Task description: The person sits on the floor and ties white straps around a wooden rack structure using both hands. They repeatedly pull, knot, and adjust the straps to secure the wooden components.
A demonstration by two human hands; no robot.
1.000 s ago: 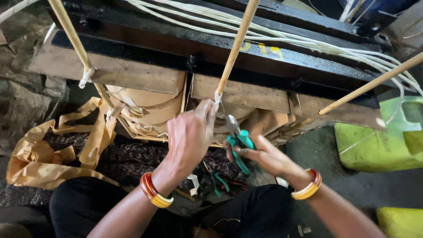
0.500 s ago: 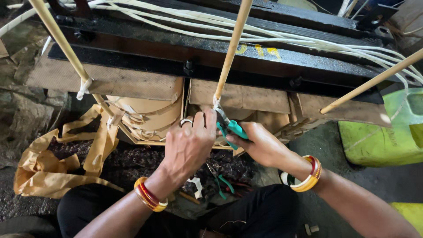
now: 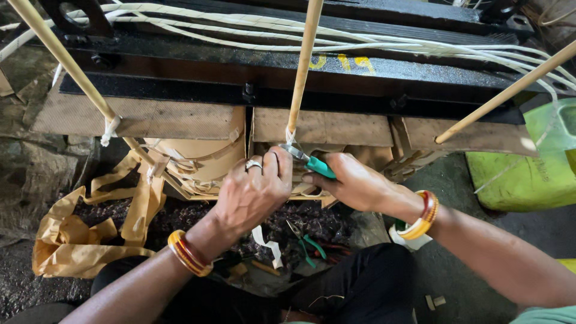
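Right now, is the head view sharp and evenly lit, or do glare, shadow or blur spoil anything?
Head view: the left hand, right hand and green-handled pliers are sharp and softly lit; the black frame shows some sheen; the scraps on the floor between the knees lie in deep shadow; the sticks fan outward, a wide-angle effect.

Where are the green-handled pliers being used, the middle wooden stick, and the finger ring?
green-handled pliers (image 3: 317,165), head view, on the green handle.
middle wooden stick (image 3: 303,66), head view, halfway up its shaft.
finger ring (image 3: 253,164), head view, on the band atop the left hand's finger.
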